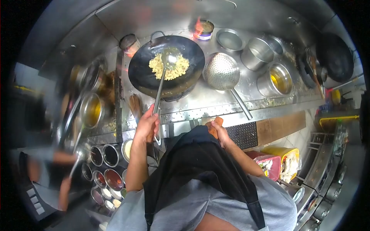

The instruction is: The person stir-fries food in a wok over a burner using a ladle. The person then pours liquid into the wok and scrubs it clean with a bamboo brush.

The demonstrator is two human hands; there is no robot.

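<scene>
black apron (200,161), ladle (159,90) in left fingers (154,120), wok (140,71) beyond

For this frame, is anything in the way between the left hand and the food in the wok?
Nothing visible blocks it. The left hand grips the ladle, whose shaft crosses the near side of the wok and whose bowl is at the yellowish food. The perforated strainer lies to the right, outside that line.
</scene>
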